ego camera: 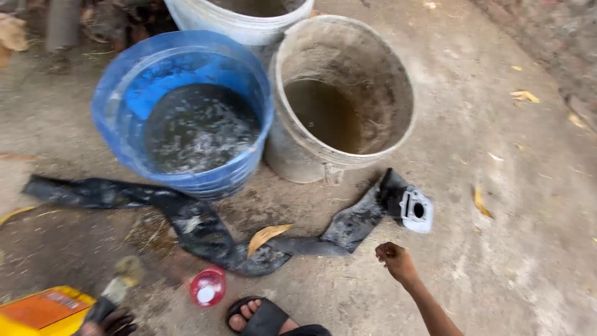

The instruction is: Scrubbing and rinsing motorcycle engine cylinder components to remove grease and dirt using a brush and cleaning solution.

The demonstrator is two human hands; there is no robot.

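My right hand [394,257] hovers over the concrete floor with its fingers curled into a loose fist and nothing in it. It is close to a wet black rubber tube strip [205,230] that snakes across the ground, ending near a small white metal part [416,210]. My left hand [107,323], at the bottom edge, grips a worn brush [120,281] by its dark handle. A small red lid [208,287] lies between the hands.
A blue bucket [118,106] of dark water and a grey dirty bucket [298,149] stand beyond the strip, with a white bucket [205,18] behind. A yellow-orange container [43,311] sits bottom left. My sandalled foot [258,317] is at the bottom. Dry leaves lie scattered.
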